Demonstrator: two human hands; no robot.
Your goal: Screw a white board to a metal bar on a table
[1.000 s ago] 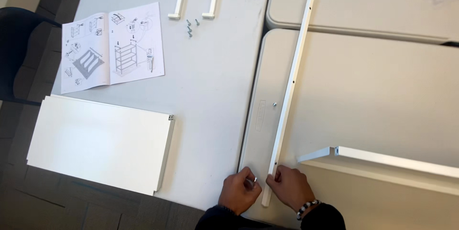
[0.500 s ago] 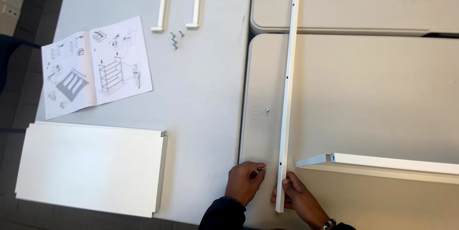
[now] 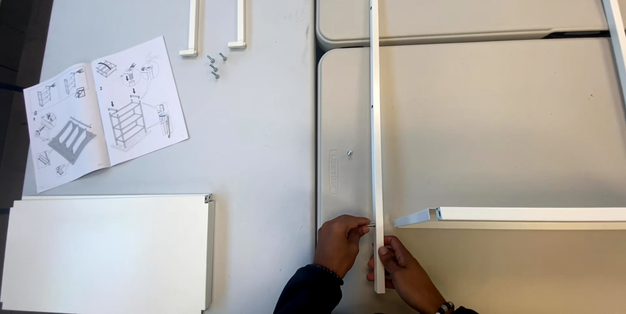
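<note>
The left hand [image 3: 339, 243] pinched a small screw [image 3: 370, 225] between its fingertips, right against the side of the long white metal rail [image 3: 375, 125]. The right hand [image 3: 391, 267] closed around that rail's near end, steadying it flat on the beige table [image 3: 508, 138]. The rail ran straight away from the person. A white shelf panel [image 3: 521, 215] lay just to its right. On the grey table [image 3: 261, 131] sat the open instruction booklet [image 3: 104, 112], loose screws [image 3: 214, 65], two short brackets [image 3: 215, 7] and a flat white board [image 3: 107, 252].
</note>
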